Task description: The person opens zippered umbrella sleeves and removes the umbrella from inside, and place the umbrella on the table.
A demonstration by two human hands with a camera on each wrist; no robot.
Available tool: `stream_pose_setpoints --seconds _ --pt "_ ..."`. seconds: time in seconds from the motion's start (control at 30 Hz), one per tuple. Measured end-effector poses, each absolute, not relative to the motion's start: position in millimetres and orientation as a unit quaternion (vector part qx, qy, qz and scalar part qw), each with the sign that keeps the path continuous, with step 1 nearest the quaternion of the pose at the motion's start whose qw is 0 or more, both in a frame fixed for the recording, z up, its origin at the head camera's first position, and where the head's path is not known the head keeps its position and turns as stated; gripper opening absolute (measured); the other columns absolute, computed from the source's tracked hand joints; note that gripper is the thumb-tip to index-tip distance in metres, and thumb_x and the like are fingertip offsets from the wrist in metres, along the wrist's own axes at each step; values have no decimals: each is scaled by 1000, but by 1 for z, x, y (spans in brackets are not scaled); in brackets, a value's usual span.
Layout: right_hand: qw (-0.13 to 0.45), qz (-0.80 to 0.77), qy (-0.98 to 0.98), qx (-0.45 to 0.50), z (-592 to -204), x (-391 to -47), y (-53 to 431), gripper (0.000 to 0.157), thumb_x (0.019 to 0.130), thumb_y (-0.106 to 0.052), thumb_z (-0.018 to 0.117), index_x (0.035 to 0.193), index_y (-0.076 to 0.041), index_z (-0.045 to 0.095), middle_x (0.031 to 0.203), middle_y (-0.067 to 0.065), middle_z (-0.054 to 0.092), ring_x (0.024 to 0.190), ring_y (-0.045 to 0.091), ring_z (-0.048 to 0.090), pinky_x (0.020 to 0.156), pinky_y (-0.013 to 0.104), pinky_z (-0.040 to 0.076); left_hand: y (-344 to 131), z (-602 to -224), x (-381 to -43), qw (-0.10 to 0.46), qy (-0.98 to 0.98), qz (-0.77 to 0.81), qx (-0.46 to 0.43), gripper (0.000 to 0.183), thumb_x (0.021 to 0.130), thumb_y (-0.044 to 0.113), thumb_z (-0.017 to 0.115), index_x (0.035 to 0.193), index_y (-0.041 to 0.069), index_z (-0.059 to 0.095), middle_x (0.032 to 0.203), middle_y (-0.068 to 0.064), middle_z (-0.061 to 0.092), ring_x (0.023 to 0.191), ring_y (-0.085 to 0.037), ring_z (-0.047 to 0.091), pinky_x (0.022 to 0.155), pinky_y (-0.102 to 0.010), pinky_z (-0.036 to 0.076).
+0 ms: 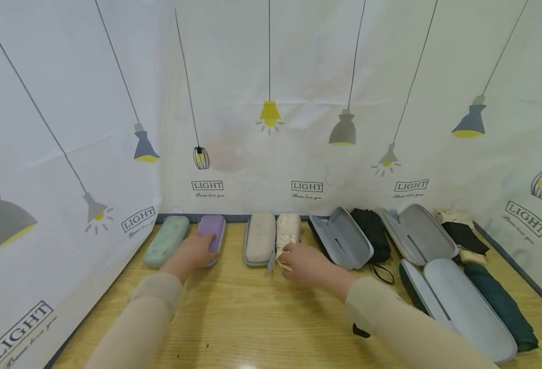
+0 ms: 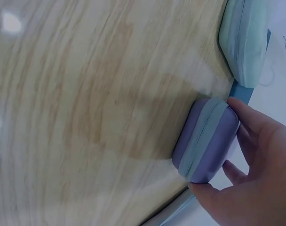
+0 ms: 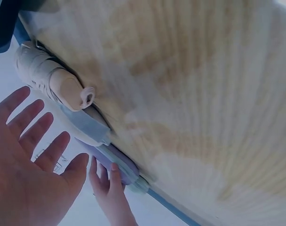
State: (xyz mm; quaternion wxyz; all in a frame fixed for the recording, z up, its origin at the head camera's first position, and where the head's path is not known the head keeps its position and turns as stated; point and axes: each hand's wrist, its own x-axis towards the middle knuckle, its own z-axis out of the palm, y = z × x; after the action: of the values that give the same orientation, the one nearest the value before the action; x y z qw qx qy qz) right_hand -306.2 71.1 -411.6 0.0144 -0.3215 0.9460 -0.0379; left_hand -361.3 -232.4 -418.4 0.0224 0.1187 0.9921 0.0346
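Note:
My left hand (image 1: 200, 250) grips the purple zippered case (image 1: 212, 233) at the back of the table, thumb on one side and fingers on the other. In the left wrist view the same case (image 2: 209, 141) stands out with its pale zip band. Over the near end of a cream folded umbrella (image 1: 288, 229) hovers my right hand (image 1: 305, 264). The right wrist view shows this hand (image 3: 35, 165) with its fingers spread, apart from the umbrella (image 3: 51, 77) and its cord loop. A beige zippered case (image 1: 260, 238) lies left of the umbrella, and a mint-green case (image 1: 167, 241) lies left of the purple one.
To the right lie an open grey case (image 1: 347, 238), a black folded umbrella (image 1: 371, 233), another open case (image 1: 425, 233), a large open pale case (image 1: 471, 302) and a dark green umbrella (image 1: 501, 307). White printed sheeting (image 1: 271, 159) walls the table (image 1: 252, 318).

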Motion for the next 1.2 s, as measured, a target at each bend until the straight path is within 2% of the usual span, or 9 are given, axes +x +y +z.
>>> stream_pose_setpoints --seconds 0.23,0.43,0.57,0.7,0.8,0.97,1.2 --pt "6 -27 938 -346 -414 -292 71 38 85 -34 59 115 -11 59 108 4 55 95 20 54 79 36 45 -231 -422 -347 7 990 36 136 61 80 36 61 130 6 43 121 -35 42 98 -44 51 82 -53 41" --pt "5 -24 935 -354 -416 -284 70 39 85 -35 58 116 -12 59 118 6 53 103 23 52 85 39 44 -230 -419 -330 1 988 21 155 59 82 39 59 130 8 43 123 -36 41 95 -43 54 79 -51 43" --pt "-14 -31 931 -365 -419 -278 69 35 84 -35 59 112 -14 61 116 5 55 99 22 55 81 37 46 -232 -419 -320 1 985 11 171 59 82 38 59 129 8 42 124 -38 38 93 -43 56 78 -50 44" --pt "-17 -46 928 -370 -421 -272 68 32 83 -33 60 109 -15 63 105 1 57 90 17 57 74 34 47 -232 -417 -311 22 984 17 178 63 80 38 62 131 8 41 126 -37 36 99 -44 53 82 -50 43" --pt "-6 -56 927 -370 -420 -269 67 31 83 -32 60 108 -14 63 100 -1 58 87 15 57 70 33 48 -233 -415 -304 39 982 20 184 70 78 37 65 134 4 39 128 -36 35 105 -44 49 87 -49 40" --pt "7 -59 926 -373 -419 -265 66 31 84 -31 60 109 -14 63 98 -2 58 86 15 57 70 32 48 -236 -412 -294 52 978 9 202 75 77 34 67 133 -5 36 130 -35 33 111 -43 46 91 -47 37" --pt "2 -44 921 -386 -422 -263 66 31 84 -34 58 109 -15 63 97 -2 58 87 16 56 72 33 47 -242 -405 -278 75 970 3 230 71 77 26 68 133 -5 36 133 -34 30 113 -41 44 92 -46 36"
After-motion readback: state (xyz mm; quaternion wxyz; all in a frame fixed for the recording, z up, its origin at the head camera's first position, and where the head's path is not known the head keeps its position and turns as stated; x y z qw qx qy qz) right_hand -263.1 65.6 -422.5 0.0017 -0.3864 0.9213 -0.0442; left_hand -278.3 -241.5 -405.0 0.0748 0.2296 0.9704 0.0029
